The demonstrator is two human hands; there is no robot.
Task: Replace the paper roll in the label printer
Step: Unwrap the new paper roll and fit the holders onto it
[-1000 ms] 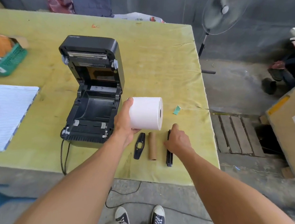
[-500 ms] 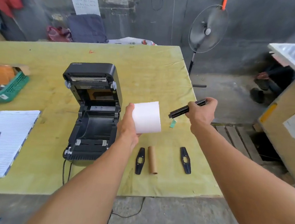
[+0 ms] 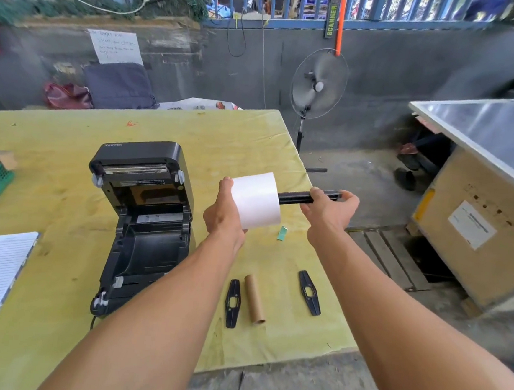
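both arms are bare, the left forearm (image 3: 148,309) rising from the lower left of the frame and the right forearm (image 3: 394,313) from the lower right, converging toward the centre. the left hand (image 3: 224,215) is raised at mid frame, thumb on top, curled round the near end of the white paper roll (image 3: 257,199). just to its right, at like height, the right hand (image 3: 329,213) grips the black spindle (image 3: 295,197), whose left end reaches the roll's right face.
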